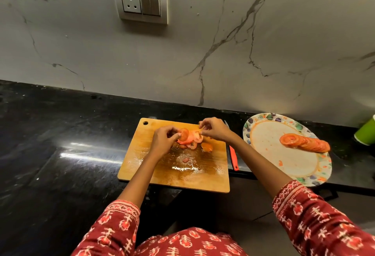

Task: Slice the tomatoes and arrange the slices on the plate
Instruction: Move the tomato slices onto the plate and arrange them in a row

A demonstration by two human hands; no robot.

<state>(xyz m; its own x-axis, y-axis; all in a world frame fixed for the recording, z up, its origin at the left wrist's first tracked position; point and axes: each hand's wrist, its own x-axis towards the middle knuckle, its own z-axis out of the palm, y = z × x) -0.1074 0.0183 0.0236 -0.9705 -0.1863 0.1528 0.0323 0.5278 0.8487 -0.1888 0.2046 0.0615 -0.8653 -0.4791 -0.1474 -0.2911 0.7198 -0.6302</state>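
A wet wooden cutting board (162, 172) lies on the black counter. Near its far edge sits a stack of tomato slices (192, 138), with an end piece (207, 147) and a small scrap (185, 160) beside it. My left hand (164, 139) holds the left end of the stack, fingers curled round a slice. My right hand (214, 129) pinches at the right end of the stack. On the patterned plate (263, 148) to the right, a row of overlapping tomato slices (304, 143) leans across the middle. A red-handled knife (233, 157) lies between board and plate.
A green cup (366, 132) stands at the far right by the marble wall. A socket and switch panel (140, 2) is on the wall above. The plate overhangs the counter's front edge. Bare black counter (60, 144) stretches to the left of the board.
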